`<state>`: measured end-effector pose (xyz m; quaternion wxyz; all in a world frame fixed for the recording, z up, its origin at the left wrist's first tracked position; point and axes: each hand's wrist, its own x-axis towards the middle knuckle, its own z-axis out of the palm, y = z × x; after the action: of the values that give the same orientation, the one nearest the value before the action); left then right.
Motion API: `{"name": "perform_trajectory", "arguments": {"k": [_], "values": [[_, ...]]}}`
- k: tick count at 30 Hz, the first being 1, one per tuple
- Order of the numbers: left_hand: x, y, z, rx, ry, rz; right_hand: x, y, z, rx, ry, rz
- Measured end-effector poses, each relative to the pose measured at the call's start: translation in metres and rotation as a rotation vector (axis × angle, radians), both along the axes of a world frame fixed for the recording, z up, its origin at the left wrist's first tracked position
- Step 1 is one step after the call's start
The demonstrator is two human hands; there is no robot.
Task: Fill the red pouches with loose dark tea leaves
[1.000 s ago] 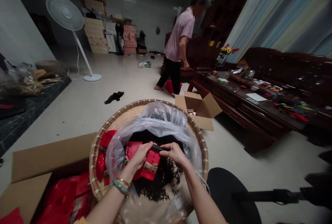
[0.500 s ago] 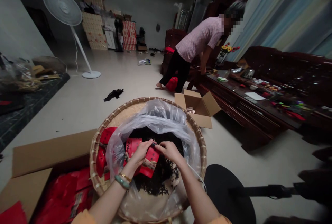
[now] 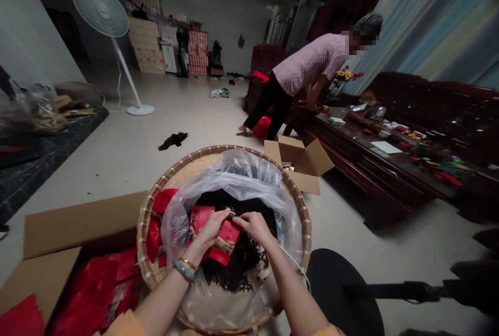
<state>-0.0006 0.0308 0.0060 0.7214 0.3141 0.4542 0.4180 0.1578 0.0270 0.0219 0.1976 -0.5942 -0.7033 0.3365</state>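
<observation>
At 7 o'clock, a cardboard box (image 3: pixel 50 240) lies open, packed with red packets (image 3: pixel 99 286); if I lean on its flap, the box could shift against the woven bamboo tray (image 3: pixel 146 242), whose left rim sits right beside it. I can't tell what's bearing the tray, so a knock might tilt it. Inside the tray, a clear plastic bag (image 3: pixel 237 172) gapes open around dark loose leaves (image 3: pixel 237 268), tea by the look of them. My left hand (image 3: pixel 210 227) and right hand (image 3: pixel 255 227) meet at 12 o'clock over the leaves, fingers curled and thumbs pinching the top edge of a red printed pouch (image 3: pixel 222 242) from either side. The pouch hangs inside the bag's mouth, its lower end just above the leaves. If my pinch slips, it could drop in among them, and a careless tug could tear its top edge. My jade bangle (image 3: pixel 183 269) rides close to the plastic and could snag it, dragging the bag inward and spilling leaves onto the tray. Toward 1 o'clock, another person (image 3: pixel 307 63) bends at a dark wooden table (image 3: pixel 370 157), well away from me, with an open carton (image 3: pixel 300 162) just beyond the tray's far rim.
</observation>
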Motion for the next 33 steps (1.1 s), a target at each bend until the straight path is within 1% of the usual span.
{"name": "perform_trajectory", "arguments": {"k": [11,15,17,19,22,24,28,30,31,33], "values": [[0.000,0.001,-0.006,0.005,0.003,0.011,-0.001,-0.001,0.001,-0.001,0.000,-0.015],[-0.002,0.000,-0.005,0.002,0.005,-0.008,0.000,0.000,-0.003,0.001,0.022,-0.029],[-0.004,0.000,-0.005,0.014,0.011,-0.045,0.000,0.001,-0.008,0.006,0.057,-0.046],[-0.007,-0.001,-0.005,0.050,0.026,-0.112,0.001,0.002,-0.013,-0.032,0.105,-0.076],[-0.010,-0.004,-0.006,0.085,0.034,-0.206,0.002,0.002,-0.021,-0.197,0.252,-0.119],[-0.011,-0.005,-0.006,0.075,0.023,-0.237,0.003,0.002,-0.024,-0.297,0.388,-0.144],[-0.011,-0.006,-0.007,0.058,0.023,-0.256,0.008,-0.001,-0.027,-0.401,0.597,-0.179],[-0.013,-0.006,-0.008,0.042,0.035,-0.229,0.015,-0.001,-0.029,-0.423,0.638,-0.198],[-0.014,-0.005,-0.009,0.031,0.041,-0.206,0.019,-0.001,-0.030,-0.407,0.628,-0.227],[-0.016,-0.005,-0.010,0.016,0.048,-0.151,0.029,0.000,-0.035,-0.308,0.518,-0.305]]}}
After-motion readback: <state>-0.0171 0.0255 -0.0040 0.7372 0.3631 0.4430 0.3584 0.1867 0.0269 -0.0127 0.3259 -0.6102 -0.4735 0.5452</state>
